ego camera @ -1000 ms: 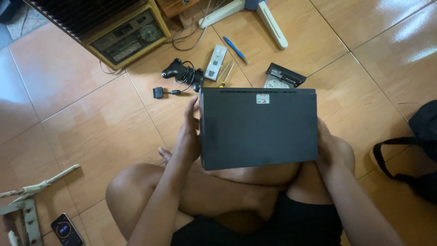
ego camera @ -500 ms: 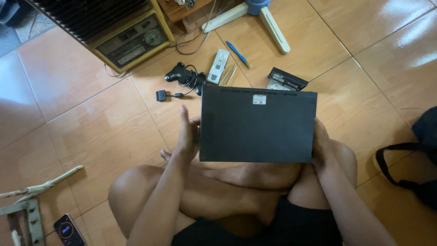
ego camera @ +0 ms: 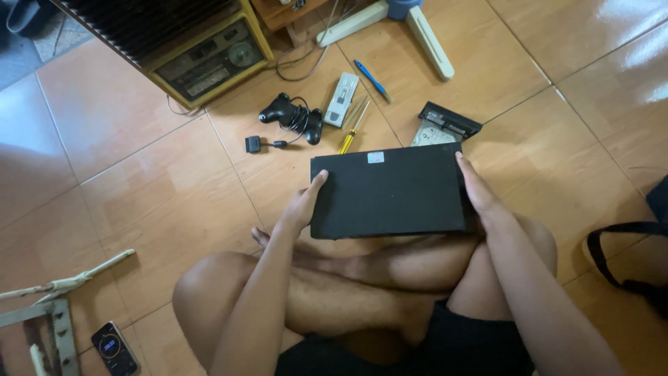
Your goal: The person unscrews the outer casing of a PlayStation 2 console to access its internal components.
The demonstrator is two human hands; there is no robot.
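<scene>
Glossy orange-brown tile floor (ego camera: 139, 181), pale grout lines, window glare at the upper right. Seated cross-legged on it, bare knees below a flat black box (ego camera: 390, 191).

Box level over the shins, held from both ends: left hand (ego camera: 303, 205) at its left edge, thumb on top; right hand (ego camera: 476, 188) flat along the right edge, fingers reaching to the far corner. Both hands closed on the box, neither spread wide. Small pale sticker near the far edge of the lid.

Beyond the box, on the tiles: black gamepad (ego camera: 292, 115) with coiled cord and plug, white remote-like bar (ego camera: 341, 99), yellow-handled screwdriver (ego camera: 350, 132), blue pen (ego camera: 371, 78), a black tray (ego camera: 449, 124) tilted over a grey drive, just behind the box's far right corner. Old yellow-cased stereo (ego camera: 209, 59) at top left, cables trailing from it. White fan base (ego camera: 403, 24) at top centre.

Lower left: phone (ego camera: 115, 348) with lit screen, beside a pale metal frame (ego camera: 49, 306).

Cut off: fan above its feet, stereo's upper part, dark bag strap (ego camera: 619, 261) at the right edge, frame at the left edge. Underside of the box and the fingers beneath it hidden. Drive mostly covered by tray and box. Sticker print too small to tell.
</scene>
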